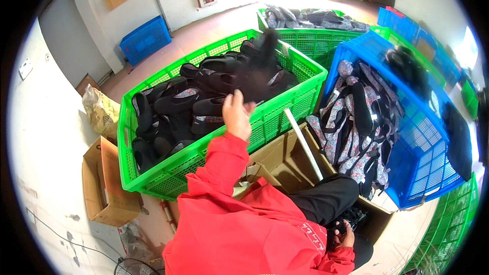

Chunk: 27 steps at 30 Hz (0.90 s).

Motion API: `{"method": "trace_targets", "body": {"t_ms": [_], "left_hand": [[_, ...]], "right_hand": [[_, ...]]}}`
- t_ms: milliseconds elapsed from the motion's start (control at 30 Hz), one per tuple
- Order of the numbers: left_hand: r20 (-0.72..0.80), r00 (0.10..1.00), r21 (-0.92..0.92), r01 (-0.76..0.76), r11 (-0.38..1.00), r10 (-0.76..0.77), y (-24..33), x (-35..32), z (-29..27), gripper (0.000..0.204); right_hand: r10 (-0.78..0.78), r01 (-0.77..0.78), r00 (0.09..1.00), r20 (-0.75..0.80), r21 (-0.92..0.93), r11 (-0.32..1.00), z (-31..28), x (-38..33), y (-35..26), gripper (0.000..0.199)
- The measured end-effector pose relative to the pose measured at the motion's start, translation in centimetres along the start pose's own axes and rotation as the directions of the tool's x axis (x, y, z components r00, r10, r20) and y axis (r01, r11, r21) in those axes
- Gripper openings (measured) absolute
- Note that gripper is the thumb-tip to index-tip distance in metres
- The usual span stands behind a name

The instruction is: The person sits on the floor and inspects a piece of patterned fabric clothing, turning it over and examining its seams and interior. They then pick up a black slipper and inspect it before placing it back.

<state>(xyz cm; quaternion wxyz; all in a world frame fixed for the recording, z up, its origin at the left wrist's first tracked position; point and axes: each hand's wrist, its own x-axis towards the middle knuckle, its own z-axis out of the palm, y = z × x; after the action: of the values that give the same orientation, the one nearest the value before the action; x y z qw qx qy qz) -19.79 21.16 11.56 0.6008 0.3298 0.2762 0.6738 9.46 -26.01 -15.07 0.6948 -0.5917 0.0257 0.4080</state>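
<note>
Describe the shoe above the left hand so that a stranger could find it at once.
Start at the big green crate full of dark shoes. Above its right half, just past the raised left hand, is a black shoe. Unlike the others, it is blurred and above the pile, not lying in it.

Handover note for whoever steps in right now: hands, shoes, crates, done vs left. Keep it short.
Left hand: raised over the near green plastic crate, fingers open, with a blurred black slip-on shoe just beyond it; contact unclear.
Right hand: down at the lap, gripping a dark shoe-like item.
Done: the green crate holds many black shoes.
Left: the blue plastic crate leans against a brown cardboard box, with floral-lined shoes piled in it.
</note>
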Motion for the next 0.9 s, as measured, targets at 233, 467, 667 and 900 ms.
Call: {"method": "trace_targets", "body": {"t_ms": [233, 467, 667, 900], "left_hand": [[-0.094, 0.984, 0.129, -0.140, 0.982, 0.152, -1.5, 0.6, -1.5, 0.054], [-0.103, 0.994, 0.335, 0.059, 0.941, -0.026, -8.2, -3.1, -0.6, 0.047], [0.011, 0.982, 0.379, 0.170, 0.910, -0.188, -12.7, -5.6, 2.6, 0.045], [0.236, 0.909, 0.513, 0.185, 0.838, -0.345, -22.3, -9.6, 5.0, 0.051]], "right_hand": [[-0.196, 0.206, 0.979, 0.063, -0.333, 0.920, -3.1, 3.6, 3.9, 0.035], [-0.123, 0.122, 0.992, 0.011, -0.281, 0.952, -3.2, 3.3, 4.4, 0.033], [-0.028, 0.024, 0.999, -0.033, -0.123, 0.992, -0.7, 1.4, 1.7, 0.025], [-0.132, 0.148, 0.989, 0.069, -0.365, 0.919, -1.0, 2.1, 2.0, 0.017]]}}
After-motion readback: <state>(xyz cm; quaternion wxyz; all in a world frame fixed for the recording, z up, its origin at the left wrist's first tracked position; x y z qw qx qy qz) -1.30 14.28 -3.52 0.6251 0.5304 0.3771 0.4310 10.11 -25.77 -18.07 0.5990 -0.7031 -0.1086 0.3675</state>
